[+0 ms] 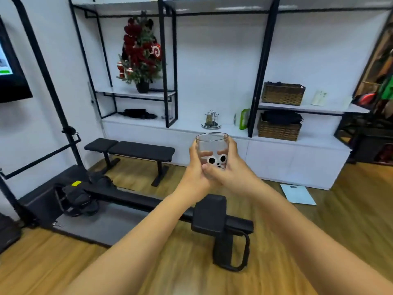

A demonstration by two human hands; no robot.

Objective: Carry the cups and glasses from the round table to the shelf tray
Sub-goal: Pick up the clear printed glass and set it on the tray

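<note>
Now both hands, left hand (196, 167) and right hand (230, 167), cup one upright clear glass (212, 151) printed with big cartoon eyes, held out in mid-air.

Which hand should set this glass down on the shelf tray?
Probably the right hand: the round tray lies ahead, slightly right of the glass, and both hands grip it equally, the left hand included.

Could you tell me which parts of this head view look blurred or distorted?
Head view: the wooden floor and forearms near the bottom edge are streaked with motion blur; the glass in both hands stays fairly sharp; the black shelf frame bows from wide-angle distortion.
</note>
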